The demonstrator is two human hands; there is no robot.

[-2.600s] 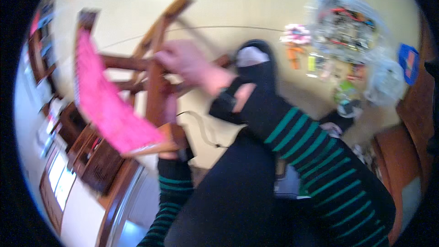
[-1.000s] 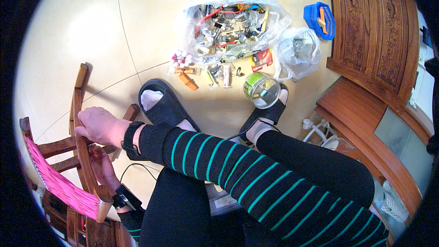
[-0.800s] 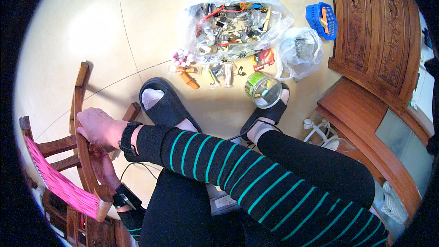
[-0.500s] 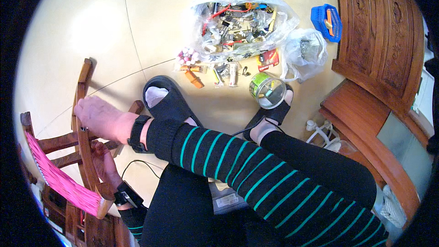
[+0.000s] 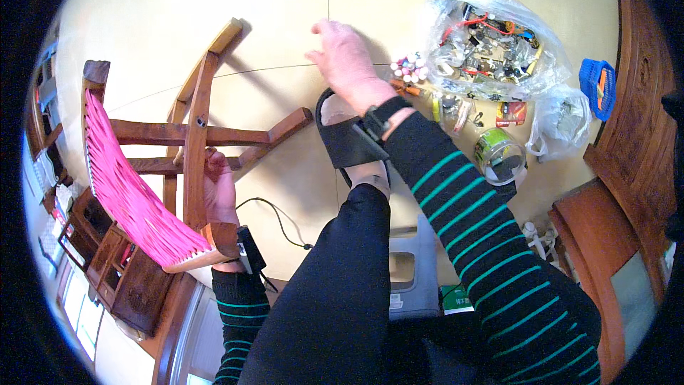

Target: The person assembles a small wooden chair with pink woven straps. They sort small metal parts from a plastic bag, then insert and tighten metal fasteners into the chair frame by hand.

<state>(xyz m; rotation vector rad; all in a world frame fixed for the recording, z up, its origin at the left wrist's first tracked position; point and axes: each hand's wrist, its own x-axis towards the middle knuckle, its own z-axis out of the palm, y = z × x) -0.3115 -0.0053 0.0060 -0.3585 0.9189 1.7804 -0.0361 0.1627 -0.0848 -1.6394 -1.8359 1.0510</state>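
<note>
A wooden folding stool [image 5: 197, 135] with a pink cord seat [image 5: 135, 178] is tipped on its side at the left. My left hand [image 5: 219, 189] grips it from behind by a wooden bar, its fingers partly hidden by the frame. Off to the stool's right, my right hand [image 5: 344, 57] is over the floor above my slippered foot, holding nothing, with thumb and fingers apart. Beyond my right wrist lie pink and white beads or balls [image 5: 410, 68] and a small orange piece [image 5: 405, 88].
An open plastic bag [image 5: 491, 43] of mixed small parts lies at the back right. Near it are a clear jar [image 5: 499, 153], a small knotted bag [image 5: 563, 125], a red packet [image 5: 511, 113] and a blue basket [image 5: 597, 89]. Carved wooden furniture [image 5: 645, 128] borders the right.
My right hand has left the stool and moved right, its fingers now apart. The stool, still in my left hand, shows more fully. My view has swung left.
</note>
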